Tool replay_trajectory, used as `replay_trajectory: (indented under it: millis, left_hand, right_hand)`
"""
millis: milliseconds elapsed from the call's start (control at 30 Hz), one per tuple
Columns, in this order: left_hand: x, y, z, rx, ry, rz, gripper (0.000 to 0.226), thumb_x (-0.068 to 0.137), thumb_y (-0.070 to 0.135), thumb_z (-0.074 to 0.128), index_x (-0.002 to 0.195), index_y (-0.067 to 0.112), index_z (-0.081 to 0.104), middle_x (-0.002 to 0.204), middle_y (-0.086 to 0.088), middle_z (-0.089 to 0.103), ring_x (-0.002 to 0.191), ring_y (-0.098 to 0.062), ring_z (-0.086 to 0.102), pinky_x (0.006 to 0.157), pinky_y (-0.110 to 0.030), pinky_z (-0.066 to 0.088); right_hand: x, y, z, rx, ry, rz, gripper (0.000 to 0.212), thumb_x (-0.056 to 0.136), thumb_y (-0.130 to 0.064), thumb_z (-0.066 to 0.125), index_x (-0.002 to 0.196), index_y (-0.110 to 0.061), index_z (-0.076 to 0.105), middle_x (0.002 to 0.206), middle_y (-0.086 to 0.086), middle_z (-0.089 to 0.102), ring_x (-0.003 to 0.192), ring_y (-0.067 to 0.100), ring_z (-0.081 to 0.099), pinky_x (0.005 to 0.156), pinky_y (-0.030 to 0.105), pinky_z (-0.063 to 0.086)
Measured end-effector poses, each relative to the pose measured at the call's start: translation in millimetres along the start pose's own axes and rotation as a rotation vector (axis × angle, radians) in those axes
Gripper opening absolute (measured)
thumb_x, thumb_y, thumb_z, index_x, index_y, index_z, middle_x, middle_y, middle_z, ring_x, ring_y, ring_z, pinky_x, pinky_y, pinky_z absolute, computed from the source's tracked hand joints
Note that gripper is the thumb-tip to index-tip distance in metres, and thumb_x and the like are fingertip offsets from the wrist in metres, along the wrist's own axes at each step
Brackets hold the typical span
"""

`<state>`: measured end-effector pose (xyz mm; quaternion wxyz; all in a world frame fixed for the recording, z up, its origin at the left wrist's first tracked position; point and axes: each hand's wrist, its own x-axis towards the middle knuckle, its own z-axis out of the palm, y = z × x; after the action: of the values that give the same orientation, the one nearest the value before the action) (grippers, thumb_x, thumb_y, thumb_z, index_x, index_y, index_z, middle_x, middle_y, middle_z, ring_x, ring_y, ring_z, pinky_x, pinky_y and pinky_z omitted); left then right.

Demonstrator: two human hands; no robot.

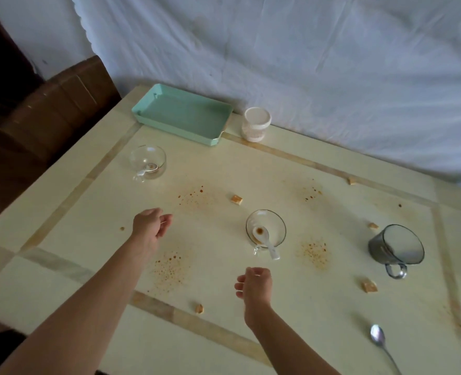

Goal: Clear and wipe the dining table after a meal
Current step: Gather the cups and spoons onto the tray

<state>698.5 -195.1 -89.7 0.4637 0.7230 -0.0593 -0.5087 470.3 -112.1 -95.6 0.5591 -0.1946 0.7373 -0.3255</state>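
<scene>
The cream dining table (251,169) carries brown spatter stains and several bread crumbs. A clear glass cup (276,226) with a white spoon (270,246) stands at the centre. Another clear cup (148,161) sits far left. A grey glass cup (397,246) stands at the right, and a metal spoon (381,339) lies at the near right. My left hand (151,226) hovers over the table left of the centre cup, fingers loosely curled, holding nothing. My right hand (255,286) hovers just in front of the centre cup, fingers apart, holding nothing.
A mint-green tray (142,110) lies at the far edge, with a white lidded jar (256,124) beside it. A white sheet hangs behind the table. A brown chair (59,104) stands off the far left corner.
</scene>
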Motion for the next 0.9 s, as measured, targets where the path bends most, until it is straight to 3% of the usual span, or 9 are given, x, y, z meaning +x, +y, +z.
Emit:
replay_trajectory:
  millis: [67, 233, 300, 433, 500, 600, 667, 767, 900]
  left_hand:
    - [-7, -8, -3, 0.017, 0.031, 0.055, 0.029, 0.098, 0.011, 0.041, 0.125, 0.005, 0.048, 0.077, -0.007, 0.063, 0.056, -0.014, 0.048, 0.050, -0.023, 0.030]
    - [4, 0, -30, 0.054, 0.119, 0.117, 0.036, 0.096, 0.009, 0.041, 0.131, 0.004, 0.045, 0.075, -0.007, 0.061, 0.054, -0.011, 0.045, 0.033, -0.014, 0.026]
    - [16, 7, -38, 0.046, 0.121, 0.109, 0.036, 0.096, 0.009, 0.041, 0.132, 0.005, 0.044, 0.073, -0.006, 0.058, 0.055, -0.012, 0.045, 0.040, -0.016, 0.028]
    - [50, 24, -40, 0.054, 0.115, 0.119, 0.038, 0.096, 0.010, 0.042, 0.134, 0.008, 0.043, 0.070, -0.005, 0.054, 0.048, -0.009, 0.048, 0.049, -0.018, 0.029]
    - [67, 33, -35, 0.085, 0.092, 0.135, 0.039, 0.097, 0.014, 0.042, 0.136, 0.012, 0.040, 0.069, -0.004, 0.051, 0.038, -0.004, 0.049, 0.045, -0.015, 0.032]
    - [93, 43, -31, 0.155, 0.044, 0.144, 0.039, 0.099, 0.019, 0.040, 0.137, 0.012, 0.039, 0.068, -0.004, 0.048, 0.039, -0.006, 0.051, 0.035, -0.009, 0.028]
    - [104, 48, -29, 0.214, 0.006, 0.155, 0.034, 0.100, 0.022, 0.038, 0.133, 0.015, 0.042, 0.070, -0.004, 0.050, 0.033, -0.001, 0.052, 0.034, -0.008, 0.025]
    - [117, 53, -30, 0.277, -0.024, 0.185, 0.024, 0.099, 0.022, 0.039, 0.121, 0.020, 0.049, 0.069, -0.004, 0.050, 0.043, -0.010, 0.053, 0.040, -0.016, 0.028]
    - [134, 60, -35, 0.391, -0.066, 0.258, 0.013, 0.096, 0.021, 0.049, 0.096, 0.009, 0.053, 0.062, -0.008, 0.055, 0.042, -0.013, 0.045, 0.040, -0.019, 0.029]
  right_hand:
    - [6, 2, -13, 0.063, 0.034, 0.009, 0.012, 0.094, -0.007, 0.041, 0.106, -0.006, 0.042, 0.076, 0.012, 0.053, 0.056, 0.019, 0.047, 0.048, 0.027, 0.038]
    - [17, -2, -13, 0.133, -0.023, 0.013, 0.021, 0.094, -0.007, 0.047, 0.114, -0.013, 0.044, 0.082, 0.014, 0.057, 0.064, 0.024, 0.054, 0.058, 0.031, 0.045]
    - [22, -3, -8, 0.161, -0.038, 0.023, 0.021, 0.094, -0.007, 0.047, 0.114, -0.013, 0.048, 0.079, 0.014, 0.057, 0.063, 0.024, 0.054, 0.058, 0.031, 0.045]
    - [30, -9, 4, 0.185, -0.030, 0.027, 0.013, 0.095, -0.011, 0.047, 0.105, -0.012, 0.056, 0.076, 0.011, 0.055, 0.062, 0.021, 0.054, 0.058, 0.030, 0.046]
    - [34, -14, 9, 0.217, -0.002, 0.048, 0.010, 0.095, -0.011, 0.049, 0.096, -0.006, 0.058, 0.070, 0.011, 0.053, 0.059, 0.020, 0.051, 0.057, 0.030, 0.046]
    - [41, -19, 19, 0.257, 0.061, 0.081, 0.016, 0.094, -0.012, 0.048, 0.083, -0.002, 0.055, 0.064, 0.011, 0.048, 0.055, 0.019, 0.046, 0.053, 0.029, 0.042]
    - [45, -22, 29, 0.295, 0.099, 0.078, 0.022, 0.095, -0.015, 0.048, 0.077, -0.003, 0.053, 0.064, 0.011, 0.048, 0.054, 0.019, 0.045, 0.052, 0.029, 0.040]
    - [52, -29, 44, 0.351, 0.157, 0.056, 0.027, 0.096, -0.017, 0.049, 0.072, -0.005, 0.051, 0.063, 0.010, 0.046, 0.054, 0.018, 0.043, 0.051, 0.028, 0.039]
    - [57, -40, 61, 0.359, 0.240, 0.011, 0.031, 0.096, -0.022, 0.049, 0.070, -0.005, 0.052, 0.061, 0.010, 0.046, 0.052, 0.018, 0.042, 0.049, 0.027, 0.038]
